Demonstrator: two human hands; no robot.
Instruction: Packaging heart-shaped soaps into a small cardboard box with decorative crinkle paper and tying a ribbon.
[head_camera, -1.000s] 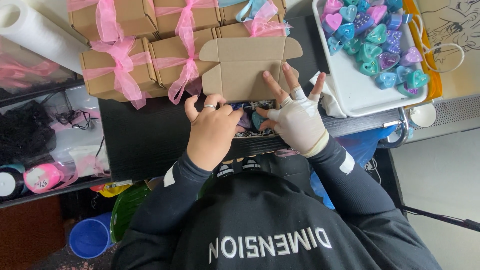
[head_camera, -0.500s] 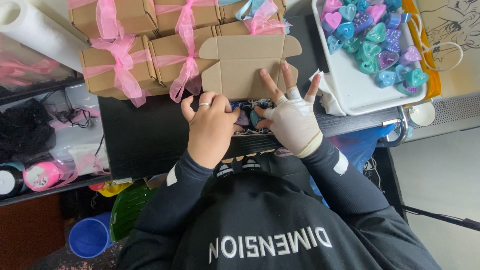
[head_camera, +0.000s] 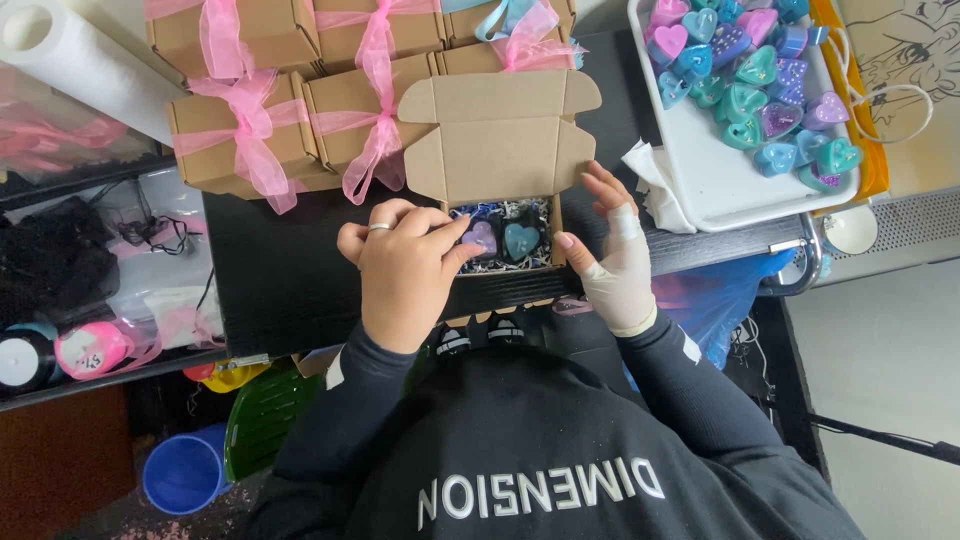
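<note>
- Head view: an open cardboard box sits at the near edge of a black table, its lid flap folded back and standing toward the far side.
- Inside the box, on dark shredded paper, lie a purple heart-shaped piece and, just beside it, a teal heart-shaped piece.
- The left hand rests against the box's left wall; a ring shows on one finger. Its fingers are curled together, the tips reaching over the wall and touching the purple heart. Whether they pinch it I cannot tell.
- The right hand, in a pale glove with bare fingertips, lies against the box's right wall. Its fingers are loosely spread and hold nothing.
- At the far left of the table stand closed cardboard boxes tied with pink ribbon, touching one another in rows.
- At the far right corner a white tray carries many heart-shaped pieces in teal, purple and pink.
- A crumpled white tissue lies between the open box and the tray.
- A white paper roll lies at the far left corner.
</note>
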